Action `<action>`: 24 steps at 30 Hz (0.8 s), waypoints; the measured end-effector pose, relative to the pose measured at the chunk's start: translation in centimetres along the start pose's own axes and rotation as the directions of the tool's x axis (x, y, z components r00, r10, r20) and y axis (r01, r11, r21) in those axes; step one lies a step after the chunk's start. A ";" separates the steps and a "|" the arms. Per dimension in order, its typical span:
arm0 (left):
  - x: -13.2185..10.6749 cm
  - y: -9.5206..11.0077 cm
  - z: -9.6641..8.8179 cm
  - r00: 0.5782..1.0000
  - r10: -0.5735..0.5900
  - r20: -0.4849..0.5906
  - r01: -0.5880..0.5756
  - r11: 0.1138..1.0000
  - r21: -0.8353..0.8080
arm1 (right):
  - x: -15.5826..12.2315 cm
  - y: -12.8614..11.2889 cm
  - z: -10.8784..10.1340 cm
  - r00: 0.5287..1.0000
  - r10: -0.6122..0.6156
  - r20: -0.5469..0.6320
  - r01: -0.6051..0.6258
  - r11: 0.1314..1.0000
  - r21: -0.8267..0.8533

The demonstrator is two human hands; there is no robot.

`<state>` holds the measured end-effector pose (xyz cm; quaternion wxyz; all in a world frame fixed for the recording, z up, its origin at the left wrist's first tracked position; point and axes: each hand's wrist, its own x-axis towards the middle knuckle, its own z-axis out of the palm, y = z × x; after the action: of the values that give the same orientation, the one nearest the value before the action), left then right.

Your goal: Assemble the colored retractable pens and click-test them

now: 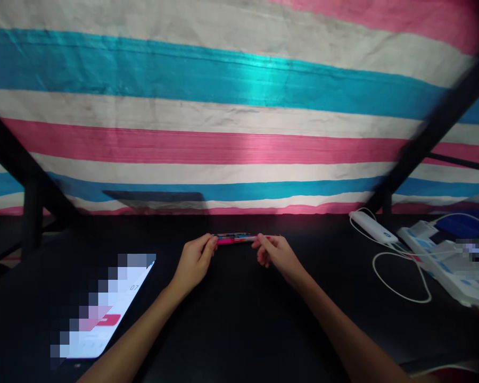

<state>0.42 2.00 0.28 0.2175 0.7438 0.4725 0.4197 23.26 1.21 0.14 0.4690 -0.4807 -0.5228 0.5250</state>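
A slim bundle of pens (235, 239), pink and dark, is held level just above a black table (239, 319). My left hand (195, 259) pinches its left end with curled fingers. My right hand (275, 254) pinches its right end the same way. Both forearms reach in from the bottom of the view. I cannot tell how many pens make up the bundle.
A lit phone (104, 308) lies on the table at the left. At the right are a white power bank (373, 226), a white cable (403, 276) and a white power strip (443, 260). A striped pink, blue and white tarp (239, 106) hangs behind, with dark frame bars at both sides.
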 end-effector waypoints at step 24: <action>-0.1 0.0 0.5 0.999 -0.038 0.012 0.039 0.995 -0.095 | 0.2 0.2 -0.3 0.989 -0.080 -0.124 0.106 0.970 0.219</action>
<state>0.80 1.95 -0.08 0.2633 0.7255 0.4649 0.4337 23.57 1.44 -0.05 0.5736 -0.4284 -0.4544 0.5300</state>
